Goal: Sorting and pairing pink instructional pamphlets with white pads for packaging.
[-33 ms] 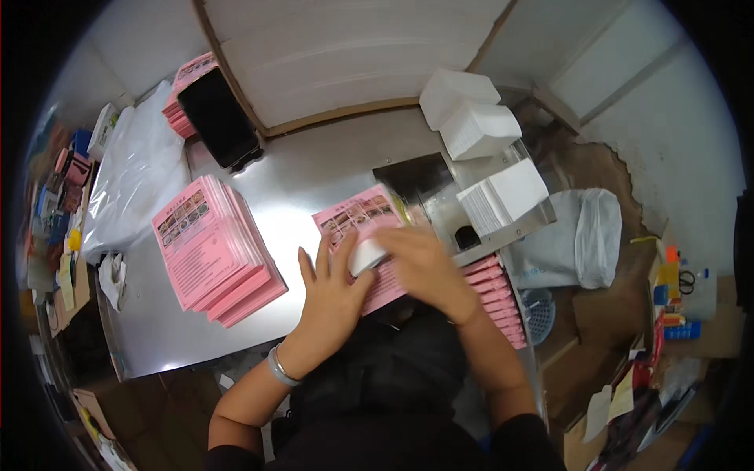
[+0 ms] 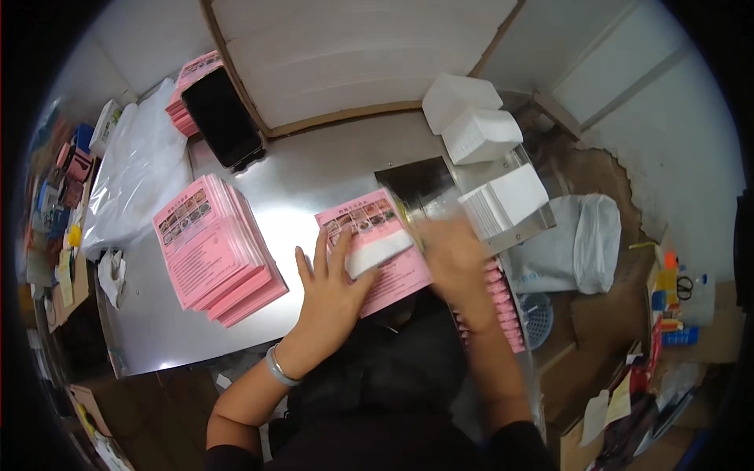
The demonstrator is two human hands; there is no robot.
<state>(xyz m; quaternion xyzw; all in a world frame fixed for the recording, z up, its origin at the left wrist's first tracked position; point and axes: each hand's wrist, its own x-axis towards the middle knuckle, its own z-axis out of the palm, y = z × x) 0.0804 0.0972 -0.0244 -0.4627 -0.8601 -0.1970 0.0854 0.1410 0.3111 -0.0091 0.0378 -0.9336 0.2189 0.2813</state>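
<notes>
Right hand (image 2: 455, 263) blurred, grip unclear

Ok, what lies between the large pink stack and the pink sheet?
In the head view, bare shiny metal tabletop separates the large pink stack from the pink sheet; nearer the person, fingers of the left hand extend into that gap.

The metal desk (image 2: 314, 157) carries a stack of pink printed papers (image 2: 208, 251), one pink printed sheet (image 2: 404, 276) further right, translucent plastic (image 2: 137, 173) and a dark phone (image 2: 222, 118).
</notes>
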